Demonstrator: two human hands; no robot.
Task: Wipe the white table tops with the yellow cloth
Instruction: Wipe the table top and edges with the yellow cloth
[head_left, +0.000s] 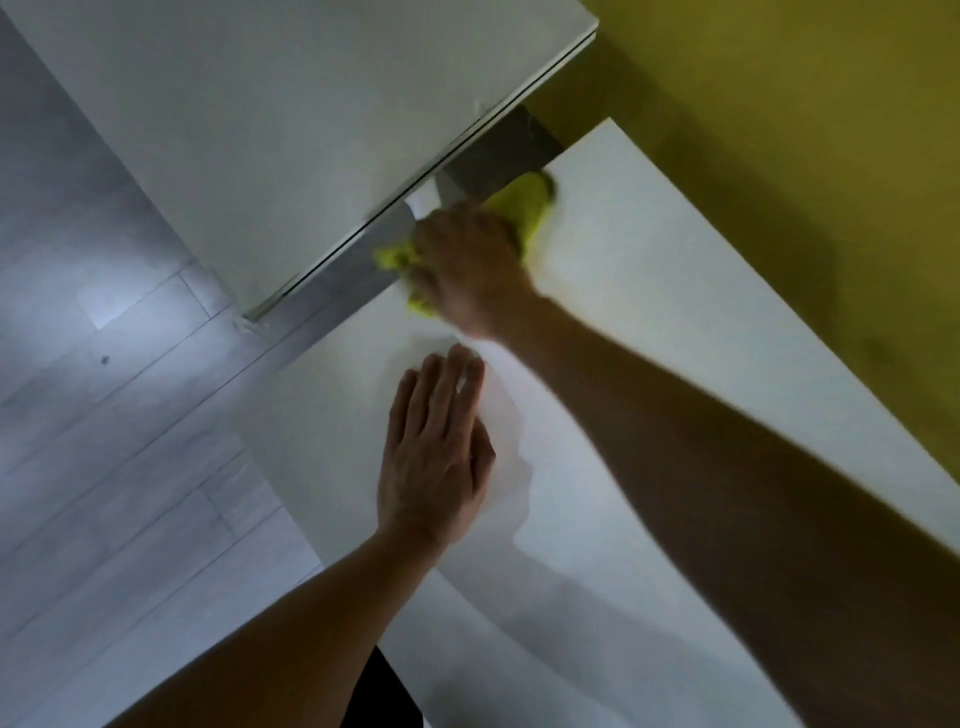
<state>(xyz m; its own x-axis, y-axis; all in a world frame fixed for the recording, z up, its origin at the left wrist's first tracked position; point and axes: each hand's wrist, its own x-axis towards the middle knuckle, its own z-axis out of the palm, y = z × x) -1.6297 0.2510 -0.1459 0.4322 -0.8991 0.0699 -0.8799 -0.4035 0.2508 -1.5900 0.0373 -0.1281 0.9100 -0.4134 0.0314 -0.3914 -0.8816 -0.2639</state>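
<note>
The near white table top (649, 322) runs from the lower middle up to the right. My right hand (470, 265) presses the yellow cloth (527, 202) onto its far left edge, and the cloth sticks out on both sides of the hand. The hand and cloth are blurred by motion. My left hand (439, 457) lies flat on the same table top, fingers together and stretched, holding nothing. A second white table top (270, 119) fills the upper left, apart from the near one by a narrow gap.
A yellow wall (805, 130) borders both tables on the right. Grey plank floor (104, 441) lies to the left and shows through the gap (332, 291) between the tables. A dark patch of clothing (382, 696) shows at the bottom edge.
</note>
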